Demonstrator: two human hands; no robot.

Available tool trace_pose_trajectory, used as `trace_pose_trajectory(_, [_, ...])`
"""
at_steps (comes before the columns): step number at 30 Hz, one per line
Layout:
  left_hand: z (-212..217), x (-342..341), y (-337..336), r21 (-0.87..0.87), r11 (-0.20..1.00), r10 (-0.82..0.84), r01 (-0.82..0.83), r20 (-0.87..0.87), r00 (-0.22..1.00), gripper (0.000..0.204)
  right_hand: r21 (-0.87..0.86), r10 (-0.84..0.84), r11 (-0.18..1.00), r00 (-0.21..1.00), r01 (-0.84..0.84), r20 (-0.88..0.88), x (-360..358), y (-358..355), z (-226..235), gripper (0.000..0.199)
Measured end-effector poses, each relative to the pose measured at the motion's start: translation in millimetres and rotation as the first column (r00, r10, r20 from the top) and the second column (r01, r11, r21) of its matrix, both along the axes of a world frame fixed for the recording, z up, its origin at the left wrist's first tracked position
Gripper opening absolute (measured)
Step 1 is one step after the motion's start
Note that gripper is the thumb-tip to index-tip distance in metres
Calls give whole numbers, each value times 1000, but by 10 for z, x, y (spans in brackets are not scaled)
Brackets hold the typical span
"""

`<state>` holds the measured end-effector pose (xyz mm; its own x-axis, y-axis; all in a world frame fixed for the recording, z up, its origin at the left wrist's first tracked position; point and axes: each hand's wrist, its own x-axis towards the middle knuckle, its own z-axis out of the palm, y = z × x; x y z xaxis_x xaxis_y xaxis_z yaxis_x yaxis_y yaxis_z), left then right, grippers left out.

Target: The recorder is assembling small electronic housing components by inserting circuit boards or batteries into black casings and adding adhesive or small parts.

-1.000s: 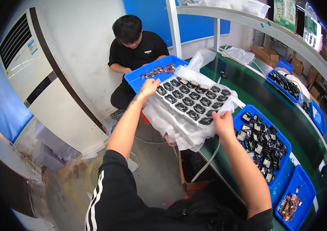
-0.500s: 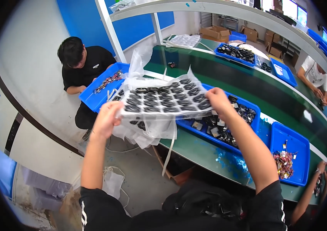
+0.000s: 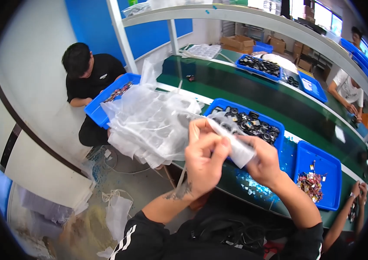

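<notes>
In front of me, a crumpled strip of translucent white plastic sheet (image 3: 238, 149) is bunched up between my hands, partly blurred. My left hand (image 3: 206, 162) is closed at its left end, thumb and fingers pinched together. From the other side my right hand (image 3: 264, 161) grips the sheet, some of its fingertips hidden or smeared. Just beyond them lies a blue tray (image 3: 282, 134) filled with black round parts (image 3: 253, 123) and small pale pieces. Left of my hands spreads a heap of white translucent plastic packing (image 3: 149, 121) with rounded pockets, at the bench edge.
A second blue tray (image 3: 335, 169) holds small coloured wired parts at the right. Blue bits (image 3: 255, 188) litter the green bench between the trays. A seated person (image 3: 97, 76) works at a blue tray on the left. A white shelf beam (image 3: 236, 13) crosses above; other people sit at right.
The pocketed tray of black round parts has left my hands, and white packing now covers the left bench end. My hands have come together lower down around a bunched plastic sheet.
</notes>
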<state>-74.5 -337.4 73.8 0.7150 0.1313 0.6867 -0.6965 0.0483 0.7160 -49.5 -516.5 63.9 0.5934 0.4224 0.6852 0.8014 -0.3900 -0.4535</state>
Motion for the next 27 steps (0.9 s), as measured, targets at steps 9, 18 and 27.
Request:
trace_pose_trajectory(9, [138,1385,733,524,686,288,-505,442,850,43,453,8,884,965,116,-263,300,-506,44,25])
trace_pose_trajectory(18, [529,1589,664,441,887,-101,136,-101,990,21,426,65,862,771,276,-633,468,-822,209,46])
trace_pose_trajectory(27, [1039,1688,348,668,743,19,-44,44,999,32,394,104,897,769,202,-631,458,-1039,396,53])
